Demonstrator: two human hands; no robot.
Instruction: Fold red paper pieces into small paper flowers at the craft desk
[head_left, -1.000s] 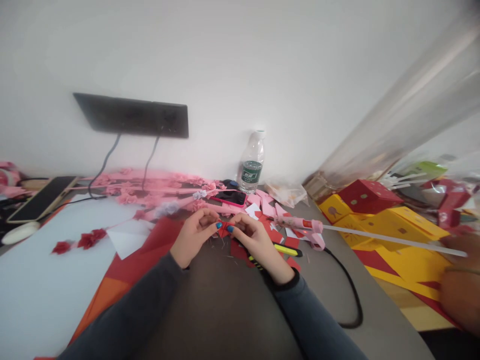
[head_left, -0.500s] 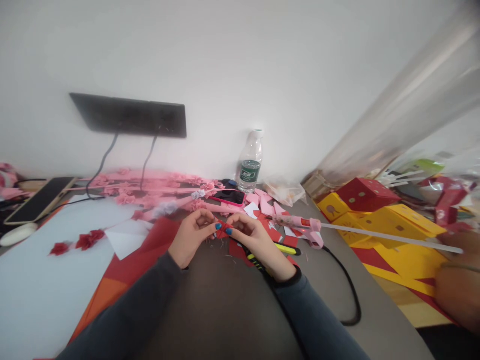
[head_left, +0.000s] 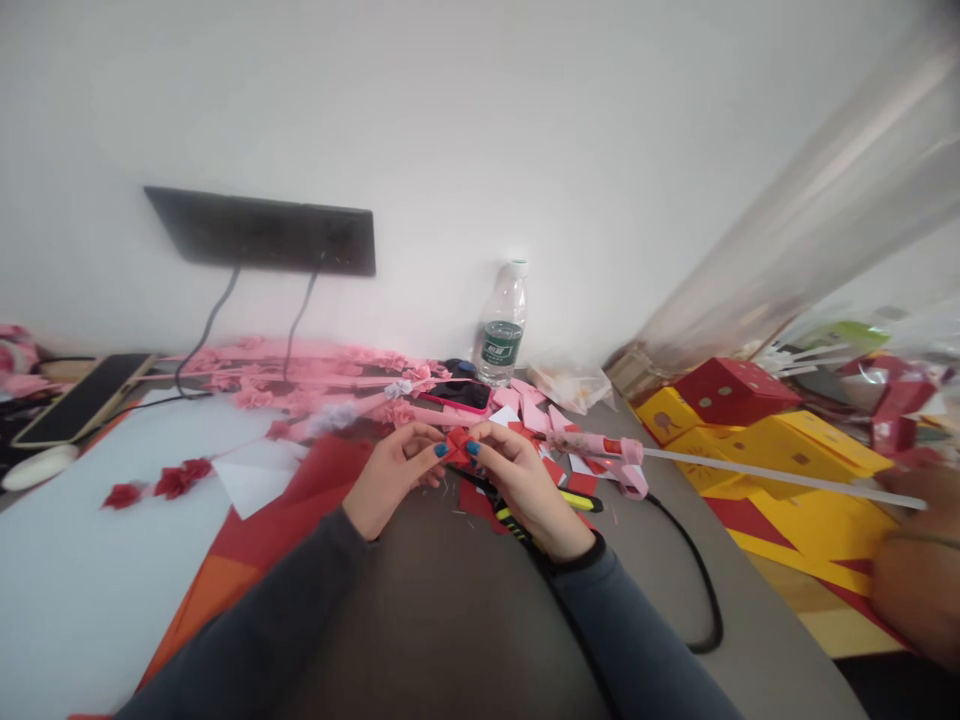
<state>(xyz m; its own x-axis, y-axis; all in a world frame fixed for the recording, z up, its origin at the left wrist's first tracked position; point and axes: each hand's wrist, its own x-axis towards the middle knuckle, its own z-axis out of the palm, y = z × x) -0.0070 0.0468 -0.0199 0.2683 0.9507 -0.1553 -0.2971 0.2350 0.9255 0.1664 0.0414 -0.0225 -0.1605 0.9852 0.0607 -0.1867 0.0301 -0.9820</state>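
A small red paper flower point(head_left: 458, 444) is pinched between my two hands above the grey table. Thumb and forefinger of my left hand point(head_left: 395, 470) hold its left side. The thumb and fingertips of my right hand point(head_left: 517, 480) grip its right side. Both thumbnails are blue. Under my right hand lie scissors point(head_left: 581, 500) with black and yellow handles, partly hidden, over red paper scraps point(head_left: 475, 497). To the right rests a pink hot glue gun point(head_left: 596, 447) with a long white glue stick point(head_left: 780, 475) sticking out of its back.
Pink paper blossom branches point(head_left: 300, 385) lie along the wall beside a water bottle point(head_left: 502, 325) and a phone point(head_left: 457, 397). Red flowers point(head_left: 180, 478) lie on white paper point(head_left: 67, 590) at left. Yellow boxes point(head_left: 810, 450) and another person's arm point(head_left: 915, 590) are at right. A black cord point(head_left: 709, 580) loops across the table.
Both hands have risen slightly, and the red paper flower has turned so that more of its folded petals show. The other things on the table stay where they were.
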